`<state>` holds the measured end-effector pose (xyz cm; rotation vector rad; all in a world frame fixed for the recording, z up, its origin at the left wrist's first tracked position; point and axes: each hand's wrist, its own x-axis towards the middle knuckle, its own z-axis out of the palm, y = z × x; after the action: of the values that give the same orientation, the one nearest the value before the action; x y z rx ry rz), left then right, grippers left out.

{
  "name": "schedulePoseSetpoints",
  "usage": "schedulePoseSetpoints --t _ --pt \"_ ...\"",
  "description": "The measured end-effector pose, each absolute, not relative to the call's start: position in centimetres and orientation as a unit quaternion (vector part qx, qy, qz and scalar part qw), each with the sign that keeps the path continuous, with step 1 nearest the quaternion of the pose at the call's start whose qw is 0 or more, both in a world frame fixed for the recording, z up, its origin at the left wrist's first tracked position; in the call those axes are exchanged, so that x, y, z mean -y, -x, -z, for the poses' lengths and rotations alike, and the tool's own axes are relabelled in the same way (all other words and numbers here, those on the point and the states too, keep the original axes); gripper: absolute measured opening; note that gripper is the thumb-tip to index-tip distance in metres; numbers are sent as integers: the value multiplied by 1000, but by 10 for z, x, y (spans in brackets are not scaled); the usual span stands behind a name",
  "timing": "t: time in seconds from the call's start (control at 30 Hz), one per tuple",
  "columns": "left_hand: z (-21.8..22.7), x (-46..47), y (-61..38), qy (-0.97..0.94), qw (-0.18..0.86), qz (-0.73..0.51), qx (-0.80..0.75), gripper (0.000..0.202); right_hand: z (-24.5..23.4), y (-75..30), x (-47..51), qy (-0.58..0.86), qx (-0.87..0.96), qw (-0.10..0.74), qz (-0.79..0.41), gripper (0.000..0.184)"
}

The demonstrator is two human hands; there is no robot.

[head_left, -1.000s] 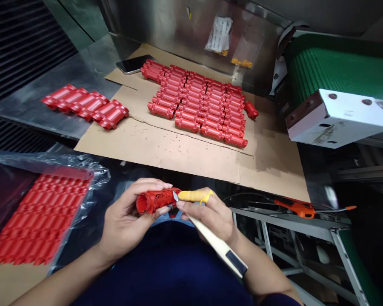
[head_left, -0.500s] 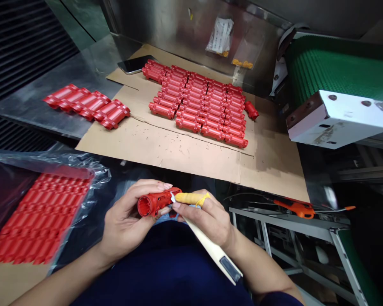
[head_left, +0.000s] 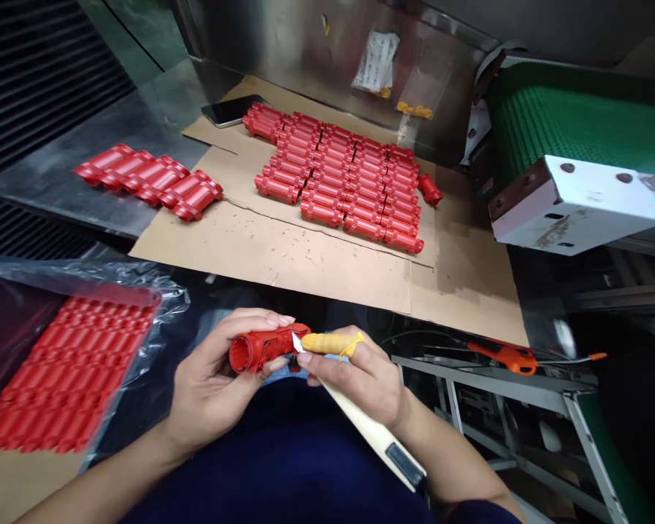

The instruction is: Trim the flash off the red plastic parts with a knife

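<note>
My left hand (head_left: 218, 378) is wrapped round a red plastic tube-shaped part (head_left: 262, 349), its open round end facing left. In my right hand (head_left: 354, 367) is a knife (head_left: 371, 433) with a cream handle and a short pale blade, whose tip lies at the right end of the red part. A yellow finger cot (head_left: 330, 342) covers my right index finger. Whether the blade touches the plastic I cannot tell. Beyond my hands, rows of similar red parts (head_left: 338, 175) lie side by side on a cardboard sheet (head_left: 306, 255).
More red parts (head_left: 147, 178) sit in a slanted row at the left. A lined box of red parts (head_left: 76, 371) stands low on the left. A phone (head_left: 234, 110) lies at the back. On the right are a green conveyor (head_left: 584, 131) and an orange-handled tool (head_left: 505, 356).
The red part has tilted slightly in my left hand, its open end shifting a little left. My right hand and the knife have moved slightly right, and the blade shows more clearly.
</note>
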<state>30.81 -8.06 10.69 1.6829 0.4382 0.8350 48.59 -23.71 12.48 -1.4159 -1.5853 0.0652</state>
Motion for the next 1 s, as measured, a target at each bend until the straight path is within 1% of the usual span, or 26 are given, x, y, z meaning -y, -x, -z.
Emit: schedulePoseSetpoints --t 0.1,0.23,0.33,0.43,0.53,0.6,0.63,0.7,0.8,0.87,0.93,1.0 --pt "-107 81 -307 -725 567 -352 -172 46 -125 -486 234 571 669 475 -12 47" --pt "-109 81 -307 -718 570 -357 -180 45 -127 -491 234 570 678 464 -18 44" --pt "-110 80 -308 -715 569 -367 -175 47 -131 -497 233 572 684 452 -39 34" --pt "-110 81 -308 -713 572 -364 -178 48 -138 -503 229 562 720 406 -40 19" --pt "-108 81 -307 -657 638 -326 -234 56 -144 -506 224 541 767 344 26 15" --pt "-106 81 -307 -605 690 -303 -258 63 -144 -506 223 535 776 330 44 14" --pt "-105 80 -308 -587 707 -295 -262 65 -143 -505 224 537 771 341 32 14" --pt "-104 79 -308 -567 723 -292 -264 65 -137 -504 226 553 722 415 -40 15" --pt "-104 76 -310 -561 728 -300 -254 65 -125 -501 228 549 553 582 -231 13" --pt "-105 75 -310 -564 729 -303 -244 63 -118 -501 229 501 437 654 -362 22" --pt "-105 75 -310 -568 726 -303 -241 62 -113 -501 231 435 378 683 -449 31" --pt "-104 79 -309 -571 724 -302 -243 63 -110 -503 237 384 407 680 -473 42"
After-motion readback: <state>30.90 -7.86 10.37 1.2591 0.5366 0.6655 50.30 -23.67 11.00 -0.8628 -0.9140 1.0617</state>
